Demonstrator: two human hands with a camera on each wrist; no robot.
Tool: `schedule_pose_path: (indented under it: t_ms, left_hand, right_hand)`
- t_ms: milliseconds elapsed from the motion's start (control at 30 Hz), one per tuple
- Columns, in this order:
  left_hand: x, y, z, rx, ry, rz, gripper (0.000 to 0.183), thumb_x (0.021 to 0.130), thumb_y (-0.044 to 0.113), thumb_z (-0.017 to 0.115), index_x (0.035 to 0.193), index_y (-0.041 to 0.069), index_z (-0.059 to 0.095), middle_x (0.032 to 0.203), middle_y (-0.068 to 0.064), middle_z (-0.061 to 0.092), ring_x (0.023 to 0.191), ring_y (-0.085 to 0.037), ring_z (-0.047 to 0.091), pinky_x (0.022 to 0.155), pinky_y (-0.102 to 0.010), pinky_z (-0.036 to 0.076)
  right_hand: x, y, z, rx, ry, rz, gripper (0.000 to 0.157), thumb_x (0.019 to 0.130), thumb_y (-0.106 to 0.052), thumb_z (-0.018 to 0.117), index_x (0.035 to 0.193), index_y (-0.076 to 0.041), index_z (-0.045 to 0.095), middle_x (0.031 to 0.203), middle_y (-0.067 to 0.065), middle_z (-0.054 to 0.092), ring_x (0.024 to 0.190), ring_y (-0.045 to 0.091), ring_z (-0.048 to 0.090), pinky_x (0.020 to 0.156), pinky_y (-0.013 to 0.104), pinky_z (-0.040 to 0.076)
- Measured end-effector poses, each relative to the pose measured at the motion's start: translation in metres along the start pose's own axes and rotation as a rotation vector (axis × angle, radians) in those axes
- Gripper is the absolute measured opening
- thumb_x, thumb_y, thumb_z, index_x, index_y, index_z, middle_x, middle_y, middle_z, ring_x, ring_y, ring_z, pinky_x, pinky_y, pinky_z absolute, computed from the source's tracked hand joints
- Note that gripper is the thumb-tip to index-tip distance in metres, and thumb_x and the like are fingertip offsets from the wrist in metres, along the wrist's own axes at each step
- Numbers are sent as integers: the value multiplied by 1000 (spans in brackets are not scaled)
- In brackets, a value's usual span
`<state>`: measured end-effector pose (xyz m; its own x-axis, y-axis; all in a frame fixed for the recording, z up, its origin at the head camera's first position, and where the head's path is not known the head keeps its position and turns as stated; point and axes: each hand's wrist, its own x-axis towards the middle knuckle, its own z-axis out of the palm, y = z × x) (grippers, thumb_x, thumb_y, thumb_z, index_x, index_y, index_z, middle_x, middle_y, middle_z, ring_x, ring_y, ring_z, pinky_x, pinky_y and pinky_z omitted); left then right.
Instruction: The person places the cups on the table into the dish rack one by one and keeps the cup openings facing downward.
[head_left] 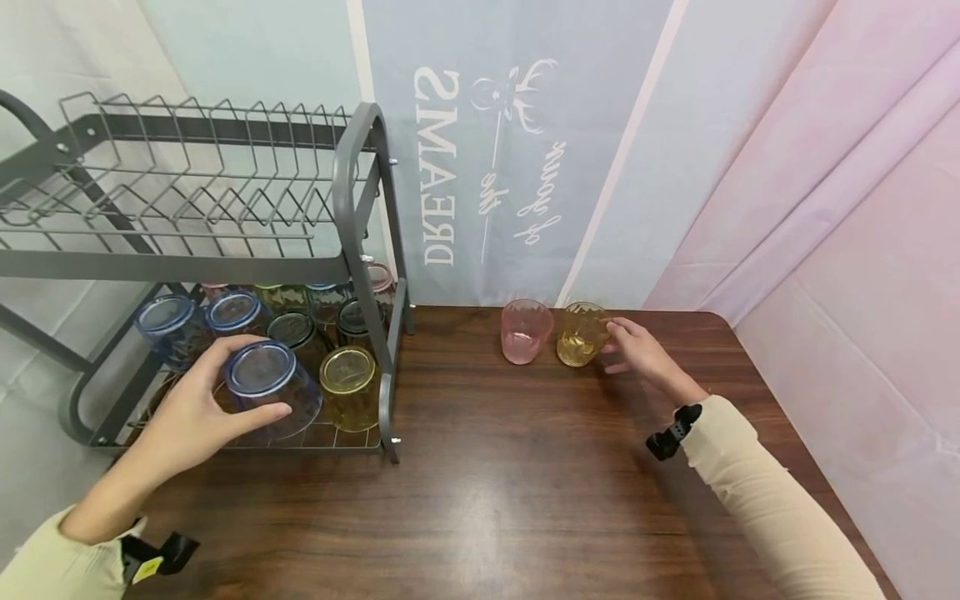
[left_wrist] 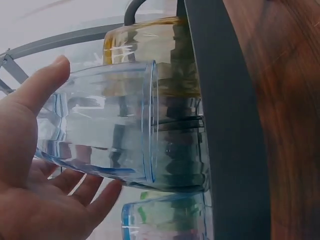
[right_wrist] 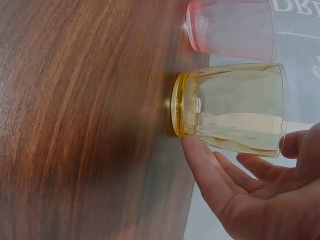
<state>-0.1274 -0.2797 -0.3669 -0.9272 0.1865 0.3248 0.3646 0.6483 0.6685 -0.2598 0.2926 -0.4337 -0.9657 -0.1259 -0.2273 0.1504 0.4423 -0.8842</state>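
My left hand (head_left: 191,417) grips a clear blue glass (head_left: 264,375) held upside down at the front of the rack's lower shelf. In the left wrist view, the thumb lies along one side of this blue glass (left_wrist: 105,125) and the fingers curve along the other. On the table's far side, my right hand (head_left: 636,348) touches the side of a yellow glass (head_left: 579,337) standing upright. The right wrist view shows its fingers (right_wrist: 210,175) loosely bent against that yellow glass (right_wrist: 235,107), not wrapped round it. Left of it stands an upright pink glass (head_left: 525,333).
A grey two-tier dish rack (head_left: 360,192) stands at the left, its upper wire basket over the lower shelf. Several upside-down glasses fill that shelf, among them an amber glass (head_left: 349,392) and a blue glass (head_left: 168,325). A printed curtain (head_left: 495,167) hangs behind the wooden table (head_left: 487,500).
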Motion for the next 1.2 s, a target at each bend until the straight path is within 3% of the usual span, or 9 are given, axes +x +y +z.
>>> schedule_pose_path:
  t_ms: [133,200,333,400,633,867,1033,1200]
  left_hand:
    - [-2,-1,0,62,19,-23,84,72,13,94,144,9,50,127,-14,59,101,15,50,73,-6,42]
    - [-3,-3,0,100,19,-35,85,72,18,95,144,8,51,128,-17,58,104,5,54,75,-7,41]
    - [-5,-7,1,177,16,-35,88,69,25,97,142,4,52,130,-23,57,109,-29,58,76,-20,41]
    - [-5,-9,3,192,17,-16,89,68,25,97,141,3,52,130,-24,56,110,-39,56,77,-25,40]
    - [-5,-10,8,215,36,45,88,64,21,99,138,0,55,122,-22,58,104,-37,58,77,-22,39]
    - [-4,-11,10,249,35,-3,92,64,23,99,140,0,53,125,-26,55,101,-40,57,73,-43,45]
    - [-3,-13,13,266,36,-9,93,63,22,99,140,-1,53,121,-26,57,91,-34,57,66,-38,45]
    - [-2,-16,16,254,21,-15,92,65,21,98,140,-3,51,122,-30,55,97,-42,57,71,-53,49]
  right_hand:
    - [0,-1,2,-1,6,3,62,112,-35,30,156,8,22,151,36,31,128,52,47,82,50,60]
    - [0,-1,4,-5,3,3,65,112,-39,32,156,8,22,150,36,32,127,52,48,81,50,61]
    - [2,-1,7,-19,-3,13,65,111,-39,36,155,7,24,151,35,32,127,52,49,79,49,61]
    - [2,-1,7,-22,-7,21,62,112,-36,36,154,7,24,152,35,32,127,52,49,79,48,61]
    - [1,-2,7,-14,-11,23,57,111,-29,37,153,8,24,153,35,31,127,52,49,79,47,61]
    - [0,-6,9,-2,-23,31,56,109,-19,31,155,12,20,152,37,31,126,51,48,82,49,60]
    - [1,-6,10,-3,-20,43,55,108,-17,28,155,12,20,151,38,31,125,53,50,81,48,61]
    - [2,-5,10,-8,-21,51,55,108,-17,25,155,12,20,152,38,30,125,54,51,80,47,61]
